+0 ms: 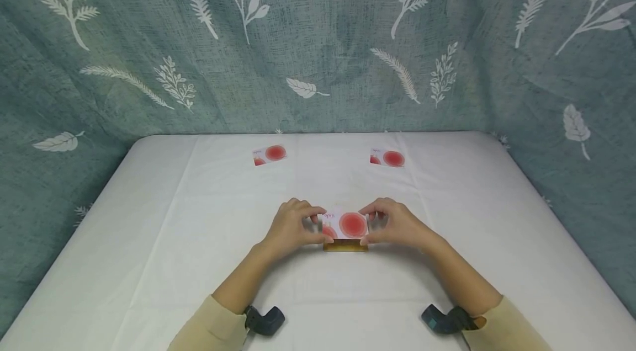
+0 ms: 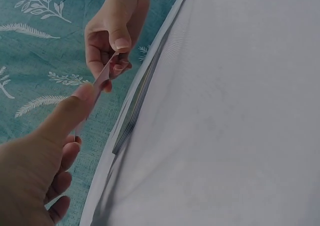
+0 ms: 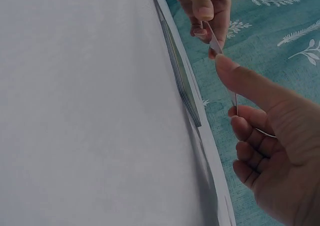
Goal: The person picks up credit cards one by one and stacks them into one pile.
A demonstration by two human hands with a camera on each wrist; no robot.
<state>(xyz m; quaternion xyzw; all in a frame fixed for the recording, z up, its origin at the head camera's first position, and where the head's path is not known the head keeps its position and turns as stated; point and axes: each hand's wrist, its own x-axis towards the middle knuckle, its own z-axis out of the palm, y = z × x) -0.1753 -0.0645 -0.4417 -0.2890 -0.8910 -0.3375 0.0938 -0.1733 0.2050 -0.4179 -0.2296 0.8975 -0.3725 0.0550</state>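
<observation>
Both hands hold one white card (image 1: pixel 353 225) printed with red circles, just over the middle of the table. My left hand (image 1: pixel 296 225) pinches its left edge between thumb and fingers. At the opposite edge my right hand (image 1: pixel 397 222) pinches it the same way. Seen edge-on in the left wrist view, the card (image 2: pixel 101 78) is thin and slightly bent. Below it lies a small stack of flat pieces (image 1: pixel 345 246), gold-brown on top in the head view. The right wrist view shows the stack's layered dark edge (image 3: pixel 178 80); the held card partly covers it from above.
Two similar cards lie farther back, one at the left (image 1: pixel 270 154) and one at the right (image 1: pixel 387 158). A white cloth covers the table (image 1: pixel 149 262). Behind it hangs a green curtain (image 1: pixel 338 36) with white leaf patterns. Dark wrist devices (image 1: pixel 265 321) sit at both cuffs.
</observation>
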